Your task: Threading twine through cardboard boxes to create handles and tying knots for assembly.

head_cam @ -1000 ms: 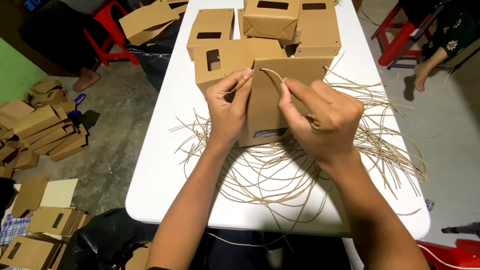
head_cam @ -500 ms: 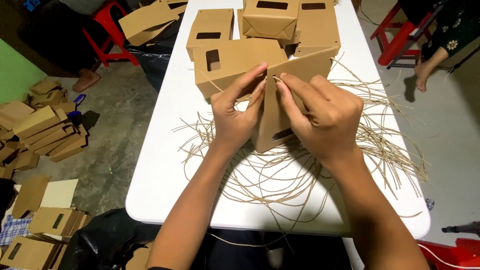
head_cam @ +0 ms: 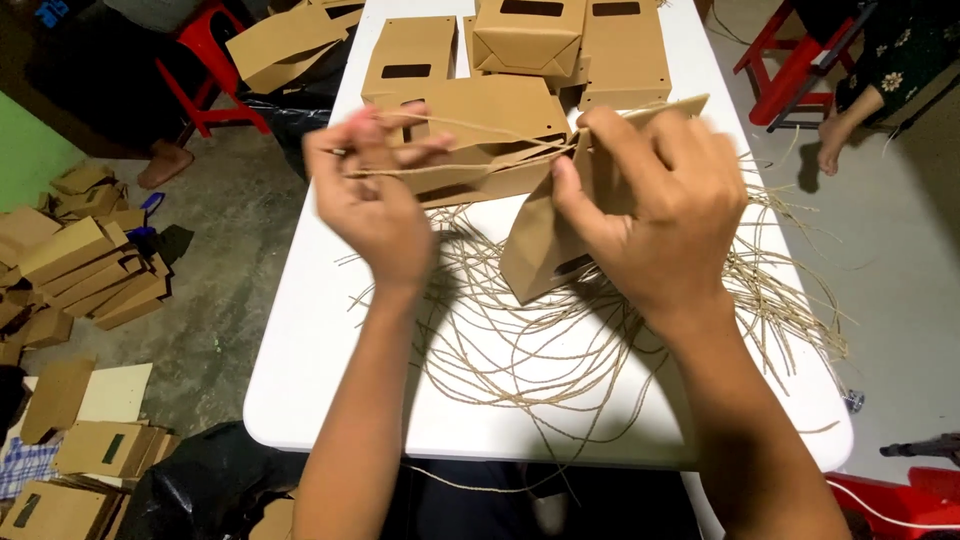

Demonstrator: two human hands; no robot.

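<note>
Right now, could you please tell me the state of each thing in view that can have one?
Left hand: raised, pinching a cord.
Right hand: gripping the paper bag.
Paper bag: held tilted above the table.
Cord: pulled taut between hands.
Loose cords: tangled on white table.

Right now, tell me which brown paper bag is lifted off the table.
The folded brown paper bag gripped by the right hand; the other bags lie flat farther back on the white table.
</note>
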